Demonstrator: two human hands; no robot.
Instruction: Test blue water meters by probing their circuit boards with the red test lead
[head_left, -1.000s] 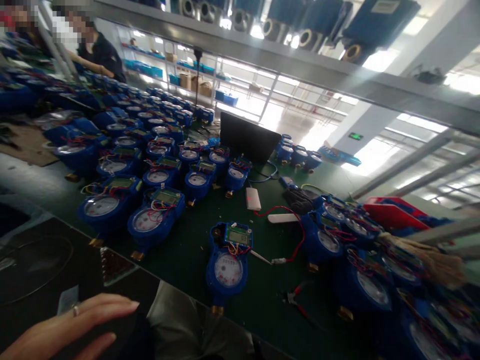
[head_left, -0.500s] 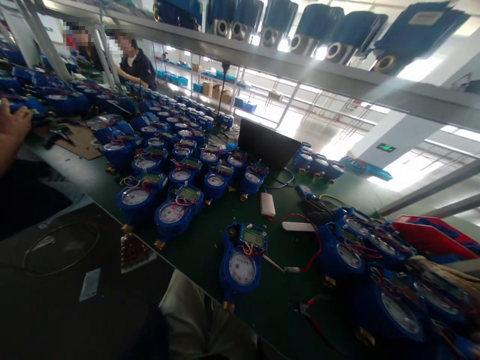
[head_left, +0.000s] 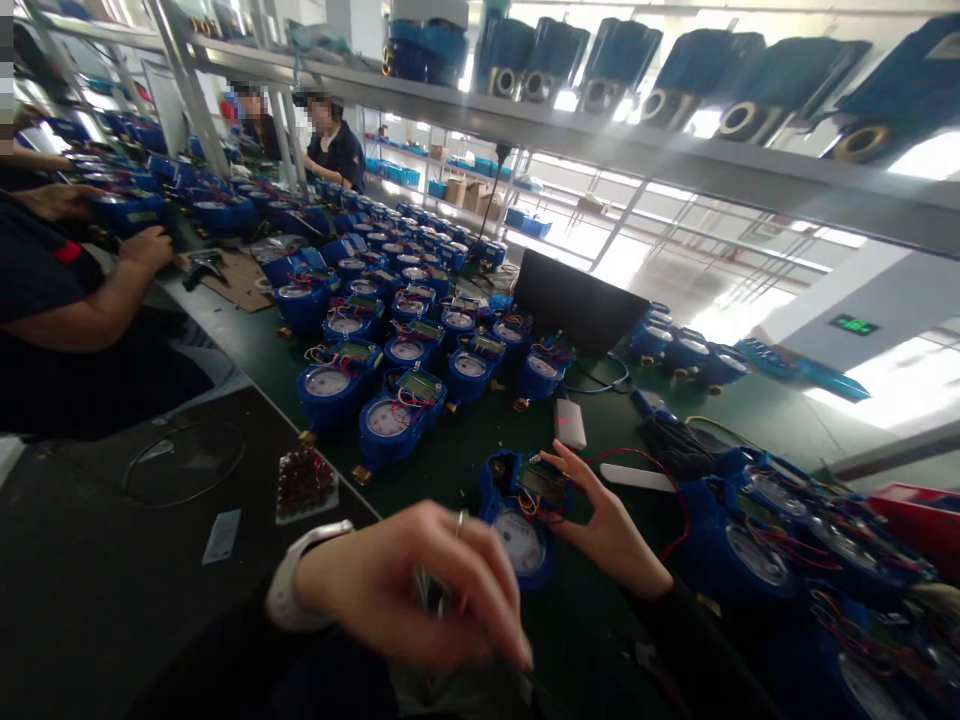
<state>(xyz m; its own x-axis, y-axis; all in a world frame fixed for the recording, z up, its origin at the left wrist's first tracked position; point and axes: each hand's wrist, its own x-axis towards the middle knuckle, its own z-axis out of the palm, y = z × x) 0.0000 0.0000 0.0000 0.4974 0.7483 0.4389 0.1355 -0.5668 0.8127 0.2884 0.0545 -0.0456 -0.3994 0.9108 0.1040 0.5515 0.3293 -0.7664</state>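
A blue water meter [head_left: 517,540] with a round dial lies on the green bench in front of me. At its top is a small circuit board [head_left: 544,484] with a display and thin coloured wires. My right hand [head_left: 600,510] holds this board by its edges, thumb below and fingertips above. My left hand [head_left: 420,585], with a white watch [head_left: 300,580] on the wrist, hovers nearer to me, partly in front of the meter. Its fingers are curled together and blurred by motion; what they pinch, if anything, I cannot make out.
Rows of similar meters [head_left: 405,350] fill the bench to the left; more meters [head_left: 750,555] crowd the right. A white box [head_left: 570,424] and a white strip [head_left: 637,478] lie behind my right hand. A co-worker's hand [head_left: 150,250] is at far left. A shelf [head_left: 675,165] crosses overhead.
Both my hands have come into view, the right onto the meter's circuit board, the left in front of it. The camera has turned left, showing more of the co-worker. The display's digits no longer show.
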